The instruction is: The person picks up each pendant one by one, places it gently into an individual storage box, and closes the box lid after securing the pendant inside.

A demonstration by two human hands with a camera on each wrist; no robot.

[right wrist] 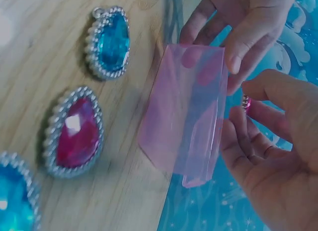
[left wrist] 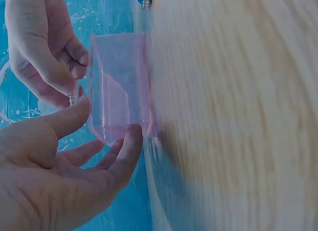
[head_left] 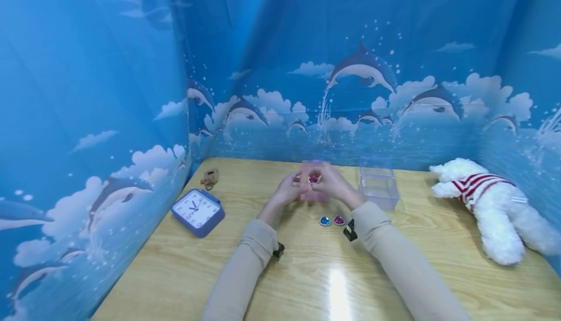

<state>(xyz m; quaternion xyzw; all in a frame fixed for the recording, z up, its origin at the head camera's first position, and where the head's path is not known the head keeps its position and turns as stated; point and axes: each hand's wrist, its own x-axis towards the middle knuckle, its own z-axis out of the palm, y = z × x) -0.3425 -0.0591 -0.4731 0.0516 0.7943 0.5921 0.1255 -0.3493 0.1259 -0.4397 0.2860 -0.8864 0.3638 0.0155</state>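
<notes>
My right hand (head_left: 331,182) pinches a pink gem pendant (right wrist: 246,104) with a silver beaded edge between thumb and fingers, just over the open top of a pink see-through box (right wrist: 186,112). On the box's left side, my left hand (head_left: 286,190) touches the wall with spread fingers, its thumb beside the rim. The box stands upright on the table. Nearer to me lie a blue gem pendant (right wrist: 113,46) and a pink one (right wrist: 78,134). Another blue gem pendant (right wrist: 15,198) is cut off at the right wrist view's corner.
Right of the pink box stands a clear box (head_left: 379,193) with its lid raised. A blue square clock (head_left: 198,211) and a small brown trinket (head_left: 211,178) are at the left. A white plush toy (head_left: 486,197) lies at the right, and a dolphin-print curtain (head_left: 280,67) encloses the table.
</notes>
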